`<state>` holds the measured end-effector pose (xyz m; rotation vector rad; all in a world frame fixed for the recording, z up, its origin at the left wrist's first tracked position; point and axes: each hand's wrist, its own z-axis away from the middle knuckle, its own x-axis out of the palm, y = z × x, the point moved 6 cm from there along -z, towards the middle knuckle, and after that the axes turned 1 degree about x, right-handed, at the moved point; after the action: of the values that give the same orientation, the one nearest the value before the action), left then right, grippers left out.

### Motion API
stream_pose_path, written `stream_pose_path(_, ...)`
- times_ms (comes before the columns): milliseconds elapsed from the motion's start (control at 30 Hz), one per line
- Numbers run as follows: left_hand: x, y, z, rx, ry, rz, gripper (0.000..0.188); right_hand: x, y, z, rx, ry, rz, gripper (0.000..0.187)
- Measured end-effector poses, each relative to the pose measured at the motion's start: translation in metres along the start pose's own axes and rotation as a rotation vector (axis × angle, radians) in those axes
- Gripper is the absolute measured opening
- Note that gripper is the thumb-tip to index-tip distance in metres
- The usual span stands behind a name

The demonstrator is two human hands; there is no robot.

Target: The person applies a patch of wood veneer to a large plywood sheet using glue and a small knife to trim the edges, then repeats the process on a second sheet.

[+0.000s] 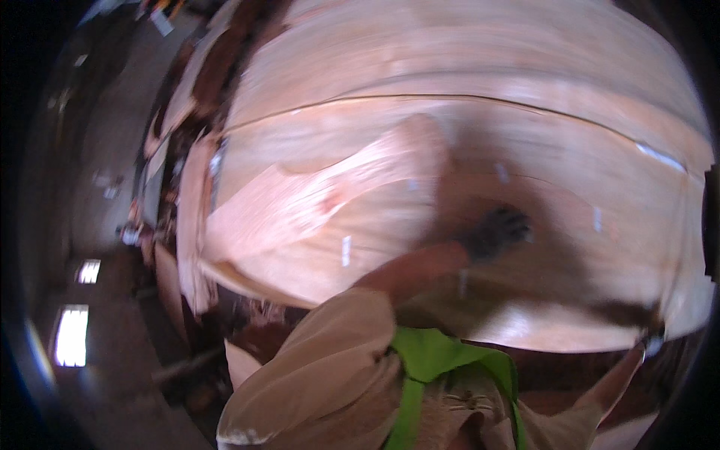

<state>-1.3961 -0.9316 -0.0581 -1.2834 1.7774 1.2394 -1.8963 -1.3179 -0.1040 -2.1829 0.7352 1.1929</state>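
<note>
A broad, pale brown sheet that looks like wood veneer (420, 270) lies in front of me. My left hand (499, 231), in a dark glove, reaches across its middle with fingers spread, low over or touching the surface. Small whitish strips like tape (346, 250) dot the sheet. A paler, ragged-edged piece of veneer (330, 184) rests on top to the left of that hand. At the sheet's near right corner is my right hand (654, 342); its fingers are too blurred and small to make out.
Behind a long dark seam (450, 96) another pale sheet (465, 37) stretches away. Stacked strips of veneer (196, 217) line the left side. Beyond them lies a grey floor (112, 142), with a bright window (72, 335) at lower left. A green strap (427, 352) crosses my chest.
</note>
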Motion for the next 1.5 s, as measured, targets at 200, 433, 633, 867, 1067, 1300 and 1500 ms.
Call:
stream_pose_path(200,-0.005,-0.011,0.023,-0.178,-0.019,0.092,0.029,0.030,-0.203,0.059,0.180,-0.205,-0.230,0.033)
stream_pose_path(433,-0.105,0.033,0.175,-0.239,0.085,-0.061,0.035,0.023,-0.342,0.134,0.272,-0.350,-0.342,0.032)
stream_pose_path(633,-0.274,-0.013,0.470,-1.020,-0.050,-0.259,0.047,0.004,-0.412,0.199,0.413,-0.373,-0.447,0.031)
stream_pose_path(867,-0.386,-0.040,0.769,-1.477,0.132,-0.700,0.068,0.004,-0.560,0.275,0.344,-0.493,-0.712,0.031)
stream_pose_path(1067,-0.432,-0.060,0.835,-1.455,-0.131,-0.845,0.058,0.077,-0.879,0.294,0.789,-1.050,-1.410,0.028)
stream_pose_path(1300,-0.462,-0.114,0.887,-1.456,-0.372,-0.875,0.052,0.103,-1.008,0.312,0.807,-1.182,-1.633,0.022)
stream_pose_path(1500,-0.477,-0.179,0.932,-1.251,-0.380,-0.807,0.048,0.101,-1.009,0.308,0.824,-1.185,-1.584,0.019)
